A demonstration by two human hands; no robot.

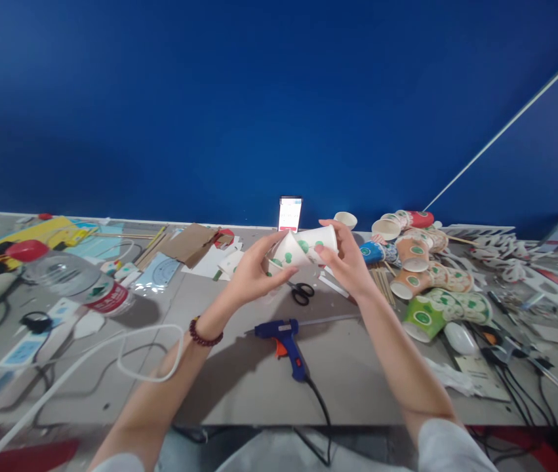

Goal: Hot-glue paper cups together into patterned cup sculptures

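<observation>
Between my two hands, above the table, is a white paper cup [311, 244] with green leaf-like prints, tilted on its side. A cut or folded edge of the paper shows near its left end. My left hand [259, 265] grips the left part, thumb along the lower side. Around the right end close the fingers of my right hand [345, 259], thumb pressed on the print. Below the cup lie black-handled scissors [302, 293], their blades partly hidden. Nearer to me a blue glue gun [286, 337] with an orange trigger rests on its side, a glue stick in its back.
Several printed paper cups [423, 314] lie in a pile at the right. A lit phone [289, 213] leans against the blue wall. On the left are a large plastic bottle [75, 278], cardboard [190, 244] and a white cable [96, 344]. Cords trail over the front edge.
</observation>
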